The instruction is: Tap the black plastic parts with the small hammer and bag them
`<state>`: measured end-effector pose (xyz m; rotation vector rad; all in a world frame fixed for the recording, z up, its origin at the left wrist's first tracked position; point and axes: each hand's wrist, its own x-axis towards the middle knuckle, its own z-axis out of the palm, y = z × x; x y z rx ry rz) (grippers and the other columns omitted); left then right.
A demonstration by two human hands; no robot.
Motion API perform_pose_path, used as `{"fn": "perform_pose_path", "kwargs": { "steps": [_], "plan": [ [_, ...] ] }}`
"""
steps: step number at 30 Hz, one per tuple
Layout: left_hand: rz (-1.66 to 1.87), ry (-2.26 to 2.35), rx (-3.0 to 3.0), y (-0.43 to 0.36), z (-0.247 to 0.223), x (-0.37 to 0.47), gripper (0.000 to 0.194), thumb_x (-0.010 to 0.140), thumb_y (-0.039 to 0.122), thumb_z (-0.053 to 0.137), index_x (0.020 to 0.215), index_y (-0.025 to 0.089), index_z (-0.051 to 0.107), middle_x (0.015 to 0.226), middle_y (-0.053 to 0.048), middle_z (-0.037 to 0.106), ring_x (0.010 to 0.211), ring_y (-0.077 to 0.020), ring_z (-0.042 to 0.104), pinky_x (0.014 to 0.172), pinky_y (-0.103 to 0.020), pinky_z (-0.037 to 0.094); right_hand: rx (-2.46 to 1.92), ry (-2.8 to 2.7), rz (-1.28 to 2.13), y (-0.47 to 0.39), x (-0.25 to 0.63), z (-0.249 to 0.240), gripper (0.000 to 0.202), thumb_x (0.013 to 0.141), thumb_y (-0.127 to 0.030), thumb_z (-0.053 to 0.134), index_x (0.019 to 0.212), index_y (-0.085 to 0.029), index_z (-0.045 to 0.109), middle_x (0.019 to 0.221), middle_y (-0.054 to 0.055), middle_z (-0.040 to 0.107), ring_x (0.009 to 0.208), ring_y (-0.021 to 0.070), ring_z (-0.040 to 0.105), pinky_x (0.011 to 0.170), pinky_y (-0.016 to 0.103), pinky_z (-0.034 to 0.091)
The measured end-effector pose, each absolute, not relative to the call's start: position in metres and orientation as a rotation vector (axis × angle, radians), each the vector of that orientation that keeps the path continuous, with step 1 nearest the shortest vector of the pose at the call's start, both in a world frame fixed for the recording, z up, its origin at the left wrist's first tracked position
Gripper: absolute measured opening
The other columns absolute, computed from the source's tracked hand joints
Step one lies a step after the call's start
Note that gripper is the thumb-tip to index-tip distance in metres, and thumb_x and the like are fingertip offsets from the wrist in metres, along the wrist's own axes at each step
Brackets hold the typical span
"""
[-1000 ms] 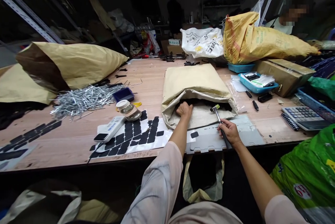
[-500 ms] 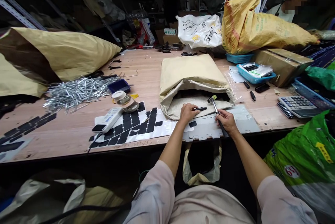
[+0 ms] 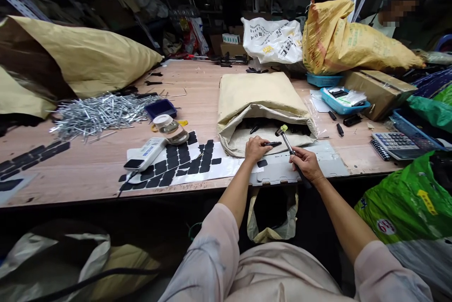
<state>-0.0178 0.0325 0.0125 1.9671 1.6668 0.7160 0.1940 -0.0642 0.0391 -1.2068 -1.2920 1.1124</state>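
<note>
My left hand [image 3: 257,148] is closed on a small black plastic part [image 3: 272,144], held low in front of the paper sack's mouth. In my right hand [image 3: 306,164] is a small hammer [image 3: 288,145], gripped by its dark handle, its head with a yellow-green face tilted up near the black part. The beige sack [image 3: 259,89] lies flat with its mouth towards me, and dark pieces show inside. Under my hands is a grey sheet [image 3: 326,163] at the table's front edge. Beside my left hand lies a single black sticker [image 3: 262,163].
On the left are a heap of metal rods [image 3: 102,116], a blue tray [image 3: 160,109], a jar [image 3: 171,128], a white device [image 3: 150,153] and sheets of black stickers [image 3: 192,165]. To the right stand a calculator [image 3: 399,142], a blue basket [image 3: 344,100] and a green bag [image 3: 399,198]. Another person is at the far right.
The view has shifted slightly. The hammer's head has moved a little to the left and up relative to my right hand. Both hands keep their holds.
</note>
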Motion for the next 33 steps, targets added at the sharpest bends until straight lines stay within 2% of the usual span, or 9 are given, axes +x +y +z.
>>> {"fn": "perform_pose_path", "kwargs": {
  "steps": [15, 20, 25, 30, 33],
  "plan": [
    [0.702, 1.671, 1.946, 0.034, 0.011, -0.017, 0.023, 0.079, 0.043, 0.078, 0.1, 0.033, 0.081, 0.099, -0.001, 0.068, 0.107, -0.0228, 0.053, 0.096, -0.034, 0.038, -1.216, -1.335, 1.204, -0.066, 0.178, 0.033, 0.051, 0.074, -0.039, 0.069, 0.119, -0.015, 0.07, 0.065, -0.004, 0.065, 0.042, 0.0099, 0.051, 0.043, 0.024, 0.044],
    [0.709, 1.659, 1.937, 0.034, 0.011, -0.016, 0.025, 0.079, 0.043, 0.078, 0.101, 0.032, 0.081, 0.097, -0.001, 0.068, 0.107, -0.0231, 0.053, 0.093, -0.034, 0.039, -1.203, -1.251, 1.266, -0.061, 0.182, 0.026, 0.049, 0.071, -0.04, 0.072, 0.112, -0.013, 0.069, 0.061, -0.003, 0.064, 0.04, 0.0107, 0.052, 0.039, 0.023, 0.04],
    [0.771, 1.605, 1.927, 0.029, 0.02, -0.019, 0.017, 0.08, 0.037, 0.078, 0.095, 0.029, 0.08, 0.095, -0.002, 0.068, 0.106, -0.0232, 0.054, 0.096, -0.035, 0.041, -1.174, -1.015, 1.195, -0.054, 0.19, 0.027, 0.045, 0.07, -0.045, 0.073, 0.103, -0.014, 0.067, 0.064, -0.001, 0.066, 0.043, 0.011, 0.052, 0.038, 0.023, 0.041],
    [1.015, 1.29, 1.953, -0.031, 0.038, -0.031, 0.025, 0.085, 0.042, 0.072, 0.099, 0.023, 0.078, 0.093, -0.006, 0.067, 0.091, -0.019, 0.06, 0.082, -0.03, 0.049, -1.211, -1.01, 1.239, -0.051, 0.19, 0.025, 0.047, 0.068, -0.046, 0.075, 0.102, -0.014, 0.066, 0.065, -0.001, 0.067, 0.043, 0.0109, 0.052, 0.036, 0.022, 0.04],
    [0.856, 1.185, 2.076, -0.094, 0.031, -0.031, 0.032, 0.088, 0.05, 0.067, 0.105, 0.025, 0.078, 0.087, -0.006, 0.07, 0.079, -0.0177, 0.063, 0.077, -0.03, 0.049, -1.212, -1.014, 1.244, -0.051, 0.191, 0.023, 0.05, 0.067, -0.046, 0.076, 0.104, -0.015, 0.066, 0.064, -0.001, 0.067, 0.042, 0.011, 0.053, 0.036, 0.022, 0.04]
  ]
}}
